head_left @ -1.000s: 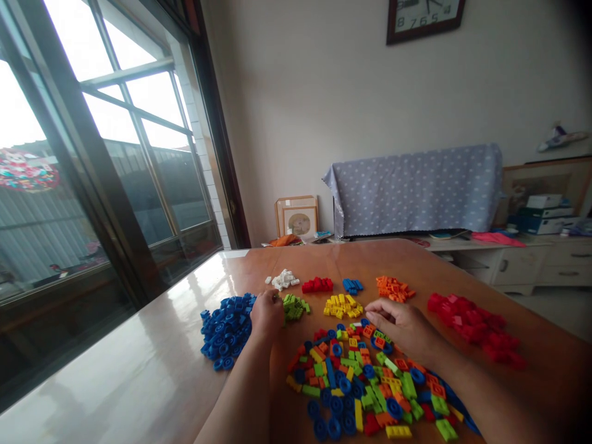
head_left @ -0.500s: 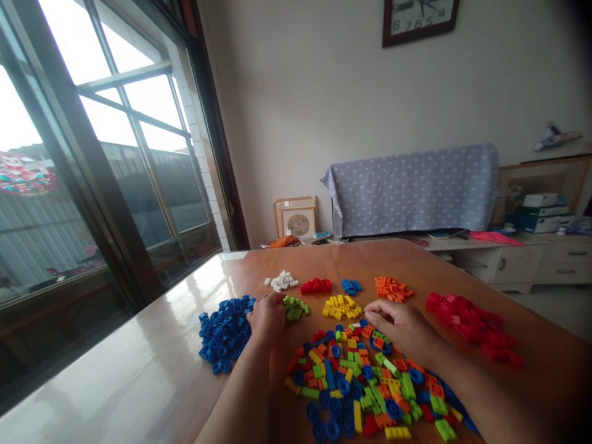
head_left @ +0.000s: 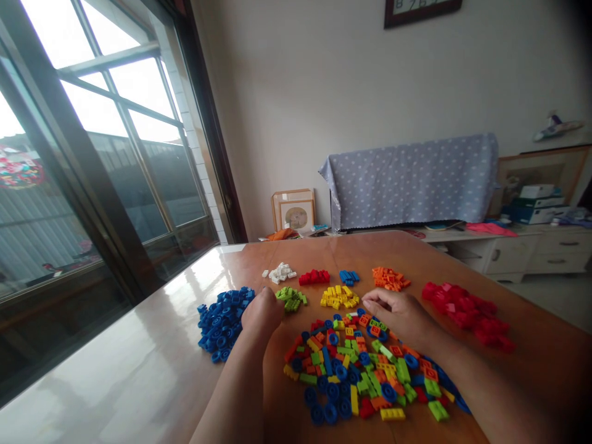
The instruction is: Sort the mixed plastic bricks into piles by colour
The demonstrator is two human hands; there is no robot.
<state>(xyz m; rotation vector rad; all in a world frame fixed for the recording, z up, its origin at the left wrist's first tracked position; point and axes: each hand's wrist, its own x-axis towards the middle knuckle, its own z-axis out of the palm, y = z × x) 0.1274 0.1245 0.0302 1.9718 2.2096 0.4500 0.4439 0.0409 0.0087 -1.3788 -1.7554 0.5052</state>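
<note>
Here, in the frame's lower centre, my left hand sits between the blue pile and green pile, my right hand curls near the yellow pile, and I can't tell whether either is pinching anything.

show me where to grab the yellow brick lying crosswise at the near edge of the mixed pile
Best pinched by its two short ends, coming down from the near side. The yellow brick lies flat with bare table in front, and its ends look free, while other bricks of the mixed pile crowd its far long side.
</note>
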